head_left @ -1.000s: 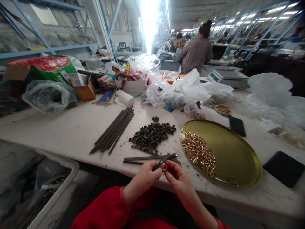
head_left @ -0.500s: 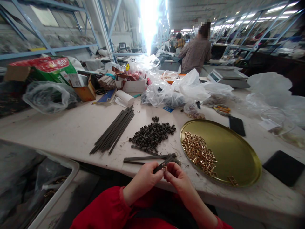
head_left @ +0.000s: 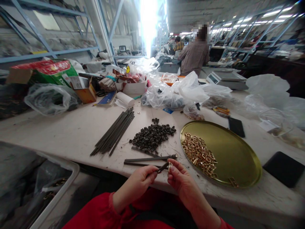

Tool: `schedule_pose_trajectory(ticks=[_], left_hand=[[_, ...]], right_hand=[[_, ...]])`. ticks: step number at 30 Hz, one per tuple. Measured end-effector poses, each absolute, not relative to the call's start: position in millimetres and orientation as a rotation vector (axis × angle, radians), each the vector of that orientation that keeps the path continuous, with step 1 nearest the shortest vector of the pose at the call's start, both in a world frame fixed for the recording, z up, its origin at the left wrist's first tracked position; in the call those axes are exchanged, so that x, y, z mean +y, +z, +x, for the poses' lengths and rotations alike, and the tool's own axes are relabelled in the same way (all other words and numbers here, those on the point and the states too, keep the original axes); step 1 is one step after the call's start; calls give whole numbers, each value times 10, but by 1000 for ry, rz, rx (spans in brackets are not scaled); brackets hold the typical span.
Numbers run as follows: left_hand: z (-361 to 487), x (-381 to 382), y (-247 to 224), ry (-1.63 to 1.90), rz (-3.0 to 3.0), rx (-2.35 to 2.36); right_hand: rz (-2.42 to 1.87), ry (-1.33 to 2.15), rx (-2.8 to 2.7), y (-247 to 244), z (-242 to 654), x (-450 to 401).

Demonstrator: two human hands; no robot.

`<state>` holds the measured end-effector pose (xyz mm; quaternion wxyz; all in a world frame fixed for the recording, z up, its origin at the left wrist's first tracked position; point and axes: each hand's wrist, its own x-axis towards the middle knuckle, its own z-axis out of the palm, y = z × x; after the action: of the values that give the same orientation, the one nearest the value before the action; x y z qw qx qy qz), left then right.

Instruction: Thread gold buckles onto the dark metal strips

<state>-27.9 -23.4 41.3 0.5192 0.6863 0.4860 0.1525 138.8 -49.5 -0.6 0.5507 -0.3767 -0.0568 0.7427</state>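
My left hand [head_left: 139, 180] pinches a dark narrow strap [head_left: 162, 168], its free end pointing toward my other hand. Between the fingertips of my right hand [head_left: 179, 178] is a small gold buckle [head_left: 169, 166], close to the strap's end; fingers partly cover it. Just beyond my hands lie dark straps, one strap [head_left: 150, 159] bearing a metal piece at its right end. Behind them is a pile of small dark loops [head_left: 152, 136]. To the right, gold rectangular buckles [head_left: 197, 152] are heaped at the left side of a round gold-coloured tray [head_left: 235, 146].
A bundle of dark straps [head_left: 114, 132] lies left of the loops. Clear plastic bags [head_left: 176, 92] and a scale [head_left: 226, 78] stand farther back. Black flat objects, one pad [head_left: 284, 168] among them, lie right of the tray. A white bin [head_left: 59, 194] is low at left.
My hands have moved slightly apart, the left one shifting left and down. The strap's end and the buckle now show more separately between them.
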Motion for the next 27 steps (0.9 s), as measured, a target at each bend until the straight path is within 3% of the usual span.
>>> schedule_pose_trajectory(ticks=[10, 20, 27], left_hand=[[-213, -287, 405, 432, 1737, 1169], [-54, -287, 347, 519, 1162, 1004], [-3, -257, 370, 541, 1082, 1067]], right_hand=[[-824, 1905, -56, 55, 1267, -608], [-1019, 1507, -588, 15, 1146, -632], [-1122, 1359, -744, -98, 1139, -640]])
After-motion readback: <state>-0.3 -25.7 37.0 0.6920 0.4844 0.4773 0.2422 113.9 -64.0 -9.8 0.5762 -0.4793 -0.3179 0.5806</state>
